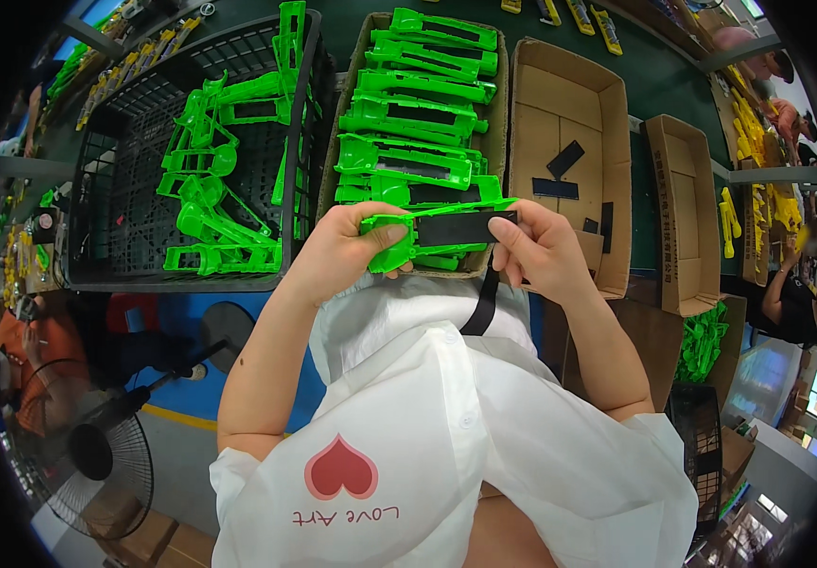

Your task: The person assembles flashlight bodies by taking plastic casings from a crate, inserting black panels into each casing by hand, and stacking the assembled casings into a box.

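A green plastic casing (393,254) lies across both my hands in front of my chest. My left hand (347,241) is closed round its wider left end, thumb on top. Against the casing's long opening sits a flat black rectangular panel (454,228). My right hand (543,248) pinches the right end of panel and casing, thumb on the black face. Whether the panel is fully seated cannot be told. Just beyond, a cardboard box holds several green casings (418,114) stacked in a row, some with dark panels in them.
At the left, a black crate (96,204) holds loose green casings (202,204). A cardboard box (569,90) at the right contains several black panels (556,188); a narrower box (683,199) stands beside it. Yellow parts (730,222) lie farther right. A fan (96,452) stands lower left. Other people work at both sides.
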The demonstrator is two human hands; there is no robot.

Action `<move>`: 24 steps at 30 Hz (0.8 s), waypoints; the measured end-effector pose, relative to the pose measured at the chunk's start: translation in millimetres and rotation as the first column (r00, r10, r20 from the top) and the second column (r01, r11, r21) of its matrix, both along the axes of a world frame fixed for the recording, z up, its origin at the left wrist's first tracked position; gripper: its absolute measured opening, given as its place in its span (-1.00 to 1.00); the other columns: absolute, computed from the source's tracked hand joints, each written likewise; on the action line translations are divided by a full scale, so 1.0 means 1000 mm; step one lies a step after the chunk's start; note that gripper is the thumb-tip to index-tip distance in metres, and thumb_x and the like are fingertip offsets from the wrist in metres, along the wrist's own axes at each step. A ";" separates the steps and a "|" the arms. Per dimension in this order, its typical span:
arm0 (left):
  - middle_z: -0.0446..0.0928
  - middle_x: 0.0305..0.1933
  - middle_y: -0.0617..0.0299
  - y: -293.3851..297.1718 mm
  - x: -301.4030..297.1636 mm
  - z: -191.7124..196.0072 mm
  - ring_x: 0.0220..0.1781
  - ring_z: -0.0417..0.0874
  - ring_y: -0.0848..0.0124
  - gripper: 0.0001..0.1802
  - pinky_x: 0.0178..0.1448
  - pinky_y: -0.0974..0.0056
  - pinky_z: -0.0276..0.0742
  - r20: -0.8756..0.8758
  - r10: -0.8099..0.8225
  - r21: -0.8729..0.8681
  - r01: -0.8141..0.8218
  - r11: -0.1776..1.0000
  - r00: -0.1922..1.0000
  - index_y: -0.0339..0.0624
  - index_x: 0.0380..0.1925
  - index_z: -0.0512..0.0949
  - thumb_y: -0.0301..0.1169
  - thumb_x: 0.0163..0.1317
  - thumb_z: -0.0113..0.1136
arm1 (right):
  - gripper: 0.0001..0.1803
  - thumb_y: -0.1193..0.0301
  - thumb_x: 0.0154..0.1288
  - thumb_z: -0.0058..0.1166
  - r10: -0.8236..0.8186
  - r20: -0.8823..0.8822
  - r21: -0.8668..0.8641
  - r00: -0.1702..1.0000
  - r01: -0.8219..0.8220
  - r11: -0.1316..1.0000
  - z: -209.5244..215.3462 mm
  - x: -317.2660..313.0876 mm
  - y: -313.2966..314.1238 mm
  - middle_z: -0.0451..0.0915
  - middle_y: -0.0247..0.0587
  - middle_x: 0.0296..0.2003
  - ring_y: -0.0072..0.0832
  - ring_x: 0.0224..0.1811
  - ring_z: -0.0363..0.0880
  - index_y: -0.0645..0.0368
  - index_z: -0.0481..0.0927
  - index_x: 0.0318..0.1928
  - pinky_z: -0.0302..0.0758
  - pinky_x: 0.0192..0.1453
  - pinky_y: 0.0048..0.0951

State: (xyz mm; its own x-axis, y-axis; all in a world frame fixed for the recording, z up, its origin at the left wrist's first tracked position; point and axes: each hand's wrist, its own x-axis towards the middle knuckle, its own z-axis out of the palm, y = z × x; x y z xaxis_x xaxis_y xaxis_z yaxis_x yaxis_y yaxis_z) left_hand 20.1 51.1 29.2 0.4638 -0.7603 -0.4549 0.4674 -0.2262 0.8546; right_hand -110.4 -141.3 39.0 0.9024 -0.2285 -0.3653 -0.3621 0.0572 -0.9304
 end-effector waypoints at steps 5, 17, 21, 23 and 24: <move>0.49 -0.45 0.17 0.003 0.001 -0.006 -0.48 0.56 0.42 -0.83 -0.46 0.39 0.45 -0.020 -0.004 -0.027 0.004 1.000 1.000 -0.37 -0.26 0.45 -0.50 0.17 0.02 | -0.85 0.40 0.25 -0.10 -0.001 -0.026 -0.144 1.000 -0.003 0.990 -0.001 0.002 0.007 0.46 -0.32 -0.71 -0.74 -0.82 0.28 0.23 0.40 -0.38 0.18 -0.76 -0.72; 0.52 -0.45 0.16 -0.009 -0.005 -0.012 -0.52 0.53 0.46 -0.85 -0.50 0.42 0.42 0.066 0.040 0.003 -0.040 0.999 0.997 -0.39 -0.31 0.47 -0.52 0.17 0.01 | -0.74 0.36 0.23 -0.06 -0.039 -0.140 -0.324 0.989 -0.009 0.946 0.001 0.010 0.007 0.46 -0.26 -0.72 -0.63 -0.78 0.36 0.30 0.36 -0.50 0.29 -0.68 -0.56; 0.52 -0.45 0.12 -0.010 -0.006 -0.013 -0.52 0.55 0.42 -0.82 -0.53 0.42 0.42 0.095 0.026 0.042 -0.030 0.999 0.995 -0.40 -0.28 0.46 -0.50 0.16 0.03 | -0.78 0.38 0.23 -0.06 -0.065 -0.134 -0.327 0.989 0.018 0.945 0.000 0.007 0.008 0.46 -0.29 -0.72 -0.67 -0.79 0.33 0.28 0.38 -0.48 0.25 -0.71 -0.61; 0.52 -0.45 0.12 -0.011 -0.006 -0.012 -0.52 0.55 0.42 -0.83 -0.54 0.42 0.42 0.107 0.018 0.052 -0.023 0.998 0.994 -0.40 -0.28 0.46 -0.50 0.16 0.03 | -0.81 0.40 0.22 -0.06 -0.079 -0.131 -0.330 0.988 0.032 0.944 -0.001 0.006 0.007 0.45 -0.33 -0.72 -0.72 -0.80 0.29 0.27 0.40 -0.45 0.21 -0.74 -0.67; 0.52 -0.46 0.15 -0.012 -0.006 -0.008 -0.51 0.56 0.43 -0.84 -0.53 0.42 0.42 0.101 0.016 0.075 -0.024 0.997 0.995 -0.39 -0.31 0.47 -0.50 0.16 0.02 | -0.80 0.40 0.23 -0.07 -0.067 -0.131 -0.314 0.989 0.022 0.949 -0.001 0.006 0.005 0.46 -0.32 -0.71 -0.72 -0.80 0.29 0.27 0.39 -0.46 0.21 -0.74 -0.66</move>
